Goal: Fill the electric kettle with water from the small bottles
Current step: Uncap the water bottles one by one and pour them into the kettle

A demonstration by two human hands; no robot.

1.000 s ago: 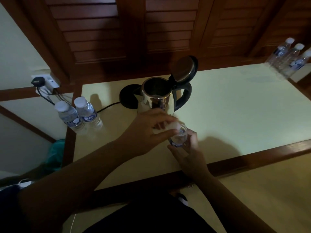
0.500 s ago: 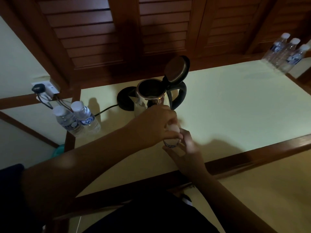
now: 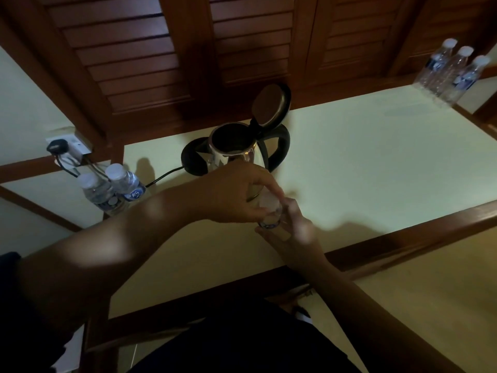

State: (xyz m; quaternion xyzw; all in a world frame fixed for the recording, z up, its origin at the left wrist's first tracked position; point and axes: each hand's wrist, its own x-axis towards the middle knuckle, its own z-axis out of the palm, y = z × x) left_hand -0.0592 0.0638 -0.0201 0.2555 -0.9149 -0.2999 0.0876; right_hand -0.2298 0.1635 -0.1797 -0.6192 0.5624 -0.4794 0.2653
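Left hand (image 3: 236,192) comes in from 8 o'clock, fingers curled down over the white cap of a small bottle (image 3: 269,214), pinching it from above; right hand (image 3: 290,232) comes up from 5 o'clock, fingers wrapped round the bottle body from the near side, a bit blurred. Bottle is clear plastic w/ blue label, upright, just at 6 o'clock of the kettle (image 3: 236,152), near the counter (image 3: 376,157) front edge; can't tell if its base touches the surface. Kettle: shiny steel body, round mouth wide open, lid (image 3: 271,106) tipped up at 1 o'clock on its hinge, black curved handle at 3 o'clock, sitting beside a round black base (image 3: 192,161) at 9 o'clock, w/ a cord running off toward 8 o'clock. Counter top is smooth, pale yellow-green, w/ dark wood trim along front edge; wide bare stretch from kettle out to 3 o'clock. Two capped bottles (image 3: 110,187) stand together at the far left edge, 9 o'clock of kettle, below a wall socket (image 3: 72,145) w/ black plug. Three more bottles (image 3: 451,71) cluster at the 2 o'clock corner, well apart from the hands. Dark slatted wood shutters (image 3: 121,55) run behind the counter's back edge.
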